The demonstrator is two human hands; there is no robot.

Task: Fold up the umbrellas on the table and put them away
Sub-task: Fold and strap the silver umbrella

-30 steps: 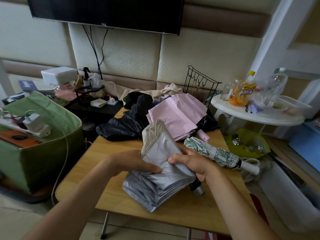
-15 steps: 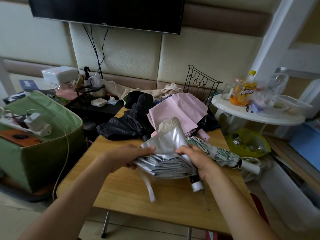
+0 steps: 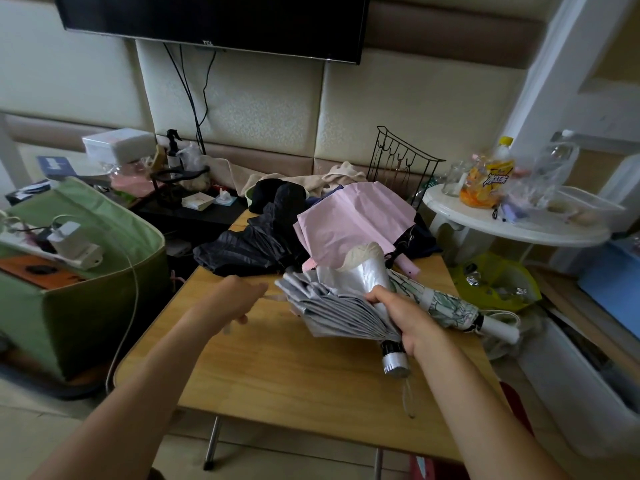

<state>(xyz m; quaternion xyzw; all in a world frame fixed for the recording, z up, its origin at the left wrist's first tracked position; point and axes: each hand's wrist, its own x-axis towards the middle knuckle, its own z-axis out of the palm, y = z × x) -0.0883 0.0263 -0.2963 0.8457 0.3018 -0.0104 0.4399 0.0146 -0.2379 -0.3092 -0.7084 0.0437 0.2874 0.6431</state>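
A silver umbrella (image 3: pixel 341 308) with its canopy gathered in loose pleats is held just above the wooden table (image 3: pixel 277 372). My right hand (image 3: pixel 407 322) grips it near the black and silver handle (image 3: pixel 394 358). My left hand (image 3: pixel 239 301), somewhat blurred, pinches the umbrella's thin strap (image 3: pixel 275 297) and holds it out to the left. Behind lie a pink umbrella (image 3: pixel 353 226) and a black umbrella (image 3: pixel 249 247), both unfolded and crumpled. A floral umbrella (image 3: pixel 448 303), rolled and strapped, lies to the right with its white handle toward the table's edge.
A green fabric box (image 3: pixel 104 271) with chargers on top stands left of the table. A round white side table (image 3: pixel 512 230) with bottles stands at the right, with a yellow-green bag (image 3: pixel 498 282) below it. A black wire rack (image 3: pixel 398 161) stands at the back.
My left hand let go of the canopy and moved left with the strap, which hung down before. My right hand turned the umbrella so that its handle points toward me.
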